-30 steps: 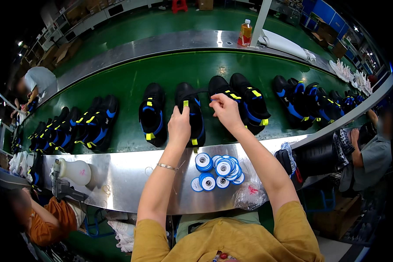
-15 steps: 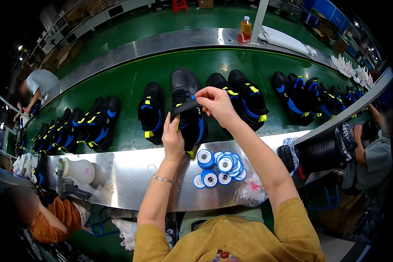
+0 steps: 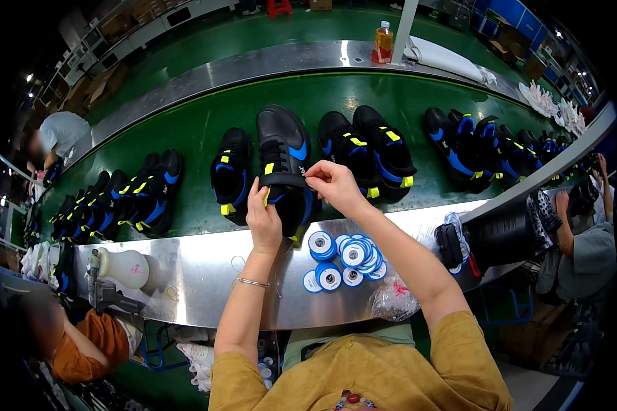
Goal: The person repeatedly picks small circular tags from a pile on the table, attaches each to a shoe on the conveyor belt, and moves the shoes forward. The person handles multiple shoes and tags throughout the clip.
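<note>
In the middle of the green belt stands a black sneaker (image 3: 282, 127) with blue patches and yellow tabs, toe pointing away from me. A flat black strap (image 3: 285, 180) lies stretched level across its tongue area, below the laces. My right hand (image 3: 337, 188) pinches the strap's right end between thumb and fingertips. At the strap's other end, my left hand (image 3: 262, 220) is closed, its fingertips against the strap and the shoe's left side. Close by on the left is a matching sneaker (image 3: 232, 164), and a pair of sneakers (image 3: 384, 144) stands to the right.
Blue-rimmed white round discs (image 3: 355, 255) are piled on the metal ledge (image 3: 206, 274), beside a crumpled plastic bag (image 3: 394, 299). A spray gun with a white cup (image 3: 125, 268) lies at left. More sneakers (image 3: 154, 188) line the belt. Co-workers sit at both sides.
The strap has come down from a slant to level across the shoe. My right hand has moved lower and nearer to me. The middle shoes have shifted slightly left.
</note>
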A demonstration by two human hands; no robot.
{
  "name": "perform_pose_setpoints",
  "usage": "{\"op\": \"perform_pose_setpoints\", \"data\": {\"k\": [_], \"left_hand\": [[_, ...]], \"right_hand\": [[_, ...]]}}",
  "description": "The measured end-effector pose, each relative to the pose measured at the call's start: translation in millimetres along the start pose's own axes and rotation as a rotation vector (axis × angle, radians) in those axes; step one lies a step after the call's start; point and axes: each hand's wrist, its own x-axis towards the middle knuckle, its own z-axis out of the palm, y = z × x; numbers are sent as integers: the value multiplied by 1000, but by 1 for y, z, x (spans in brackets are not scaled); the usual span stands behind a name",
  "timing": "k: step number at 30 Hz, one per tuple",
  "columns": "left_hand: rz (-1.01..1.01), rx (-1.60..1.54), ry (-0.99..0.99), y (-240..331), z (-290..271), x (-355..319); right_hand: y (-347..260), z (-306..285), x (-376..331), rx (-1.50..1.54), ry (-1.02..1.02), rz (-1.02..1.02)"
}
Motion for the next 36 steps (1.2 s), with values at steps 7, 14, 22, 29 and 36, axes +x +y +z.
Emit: {"op": "perform_pose_setpoints", "data": {"k": [7, 14, 22, 29, 36], "left_hand": [[-31, -12, 0, 0, 2, 2], [-53, 75, -123, -5, 12, 23], [-165, 52, -242, 21, -16, 35], [-273, 70, -685, 21, -62, -32], [-68, 359, -766, 27, -50, -58]], "right_hand": [[6, 13, -5, -2, 34, 119], [10, -8, -16, -89, 97, 203], [-11, -54, -60, -105, 62, 173], [-23, -54, -103, -42, 60, 238], [-44, -56, -123, -20, 72, 189]]}}
